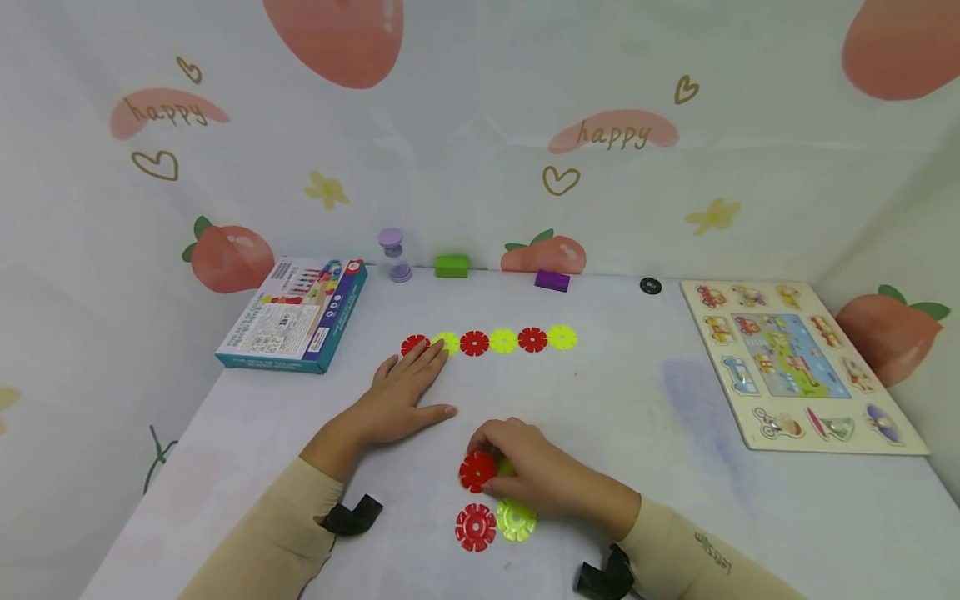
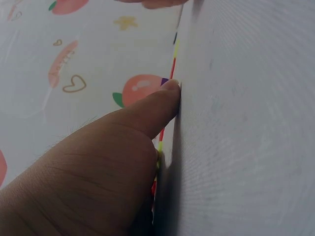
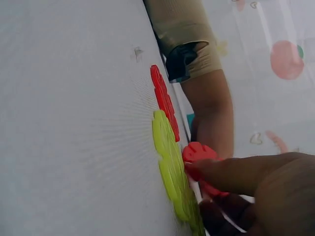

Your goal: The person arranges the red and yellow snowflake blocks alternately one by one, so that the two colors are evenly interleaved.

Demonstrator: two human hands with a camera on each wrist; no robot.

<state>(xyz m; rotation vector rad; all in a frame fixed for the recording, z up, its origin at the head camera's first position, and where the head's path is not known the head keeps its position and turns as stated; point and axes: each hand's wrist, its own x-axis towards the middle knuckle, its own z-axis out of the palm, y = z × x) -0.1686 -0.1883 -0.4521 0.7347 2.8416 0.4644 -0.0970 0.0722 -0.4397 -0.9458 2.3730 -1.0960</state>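
A row of alternating red and yellow snowflake-shaped plastic discs (image 1: 474,343) lies across the middle of the table. My left hand (image 1: 401,396) rests palm down with straight fingers, its fingertips over the red and yellow discs at the row's left end. Nearer the front, my right hand (image 1: 536,467) pinches a red disc (image 1: 477,472) between thumb and fingers; in the right wrist view this red disc (image 3: 199,152) is tilted up off the table. A yellow disc (image 1: 506,467) is partly hidden behind that hand. Just below lie a red disc (image 1: 476,527) and a yellow-green disc (image 1: 517,521), side by side.
At the back left lies a boxed set (image 1: 292,317). Along the back edge are a purple sand timer (image 1: 395,254), a green block (image 1: 452,267), a purple block (image 1: 552,281) and a black round piece (image 1: 650,286). A wooden picture puzzle board (image 1: 806,433) lies at right.
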